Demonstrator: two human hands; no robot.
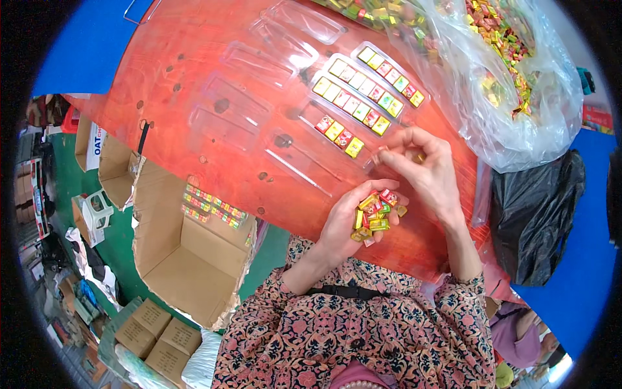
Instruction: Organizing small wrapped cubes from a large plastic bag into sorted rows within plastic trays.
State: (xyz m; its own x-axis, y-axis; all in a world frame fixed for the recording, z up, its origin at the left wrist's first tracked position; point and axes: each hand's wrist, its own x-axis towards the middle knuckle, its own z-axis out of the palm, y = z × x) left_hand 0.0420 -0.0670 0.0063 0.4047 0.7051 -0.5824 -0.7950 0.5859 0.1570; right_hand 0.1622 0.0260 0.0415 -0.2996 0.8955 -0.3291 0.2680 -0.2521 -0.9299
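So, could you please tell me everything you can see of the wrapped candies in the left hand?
The wrapped candies form a loose, jumbled heap of small blocks in shiny wrappers, seemingly foil or plastic: mostly yellow, with some red and a little green. They lie at mixed angles in the upturned, cupped left hand, above the red table near the person's side. The right hand is apart from the heap.
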